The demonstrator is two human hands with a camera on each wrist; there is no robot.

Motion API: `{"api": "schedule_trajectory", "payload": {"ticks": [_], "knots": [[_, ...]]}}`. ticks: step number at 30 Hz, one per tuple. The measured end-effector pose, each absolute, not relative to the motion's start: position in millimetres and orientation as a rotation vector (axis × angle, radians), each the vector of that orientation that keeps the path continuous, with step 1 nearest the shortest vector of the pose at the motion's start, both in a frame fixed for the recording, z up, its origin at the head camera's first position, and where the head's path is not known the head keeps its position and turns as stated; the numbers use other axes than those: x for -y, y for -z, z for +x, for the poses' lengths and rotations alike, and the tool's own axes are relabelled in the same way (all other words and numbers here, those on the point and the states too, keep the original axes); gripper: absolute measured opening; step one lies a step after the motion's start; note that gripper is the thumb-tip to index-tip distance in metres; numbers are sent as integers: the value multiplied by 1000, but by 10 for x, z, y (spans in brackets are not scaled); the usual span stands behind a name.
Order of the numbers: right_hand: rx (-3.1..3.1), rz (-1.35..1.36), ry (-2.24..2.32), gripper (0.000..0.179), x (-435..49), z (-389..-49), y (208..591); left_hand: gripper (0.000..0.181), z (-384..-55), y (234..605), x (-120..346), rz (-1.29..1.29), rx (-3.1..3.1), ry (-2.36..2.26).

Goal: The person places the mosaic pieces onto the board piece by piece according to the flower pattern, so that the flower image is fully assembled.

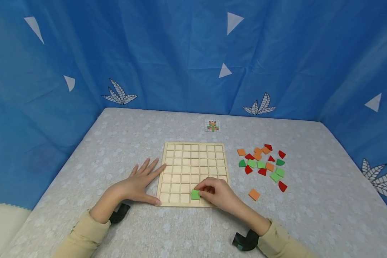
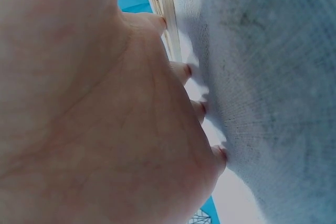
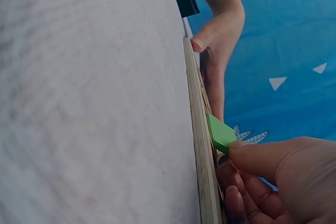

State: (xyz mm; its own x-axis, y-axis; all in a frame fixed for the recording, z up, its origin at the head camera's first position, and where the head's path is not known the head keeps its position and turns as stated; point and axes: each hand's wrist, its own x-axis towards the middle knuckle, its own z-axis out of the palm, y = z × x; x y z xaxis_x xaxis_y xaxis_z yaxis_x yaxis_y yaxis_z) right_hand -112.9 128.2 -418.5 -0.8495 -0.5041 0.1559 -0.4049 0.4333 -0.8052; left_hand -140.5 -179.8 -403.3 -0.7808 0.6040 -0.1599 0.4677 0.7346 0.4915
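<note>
A light green square tile (image 1: 195, 194) is pinched between the thumb and fingers of my right hand (image 1: 220, 193), over the front row of a wooden grid board (image 1: 186, 168). In the right wrist view the green tile (image 3: 220, 134) stands tilted, one edge at the board's cells. My left hand (image 1: 137, 184) lies spread at the board's left side, with thumb at the front left corner and index fingertip on the left rim. The left wrist view shows mostly its palm (image 2: 121, 119), the fingertips down by the tablecloth.
To the right of the board lie scattered tiles: orange squares (image 1: 270, 167), light green squares (image 1: 275, 177), red pieces (image 1: 282, 186) and dark green pieces (image 1: 280, 162). One orange square (image 1: 254, 194) sits apart, nearer me. Behind the board is a small pattern card (image 1: 211, 125). A blue curtain (image 1: 180, 53) encloses the table.
</note>
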Motion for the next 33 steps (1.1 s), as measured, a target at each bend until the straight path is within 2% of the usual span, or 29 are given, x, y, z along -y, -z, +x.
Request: {"api": "schedule_trajectory", "payload": {"ticks": [18, 33], "knots": [[-2616, -909, 1336, 10, -1260, -1102, 4190, 113, -1404, 4049, 1798, 839, -2626, -607], [-2622, -866, 1327, 8, -1263, -1097, 4173, 111, -1402, 4021, 1794, 854, -2609, -591]]}}
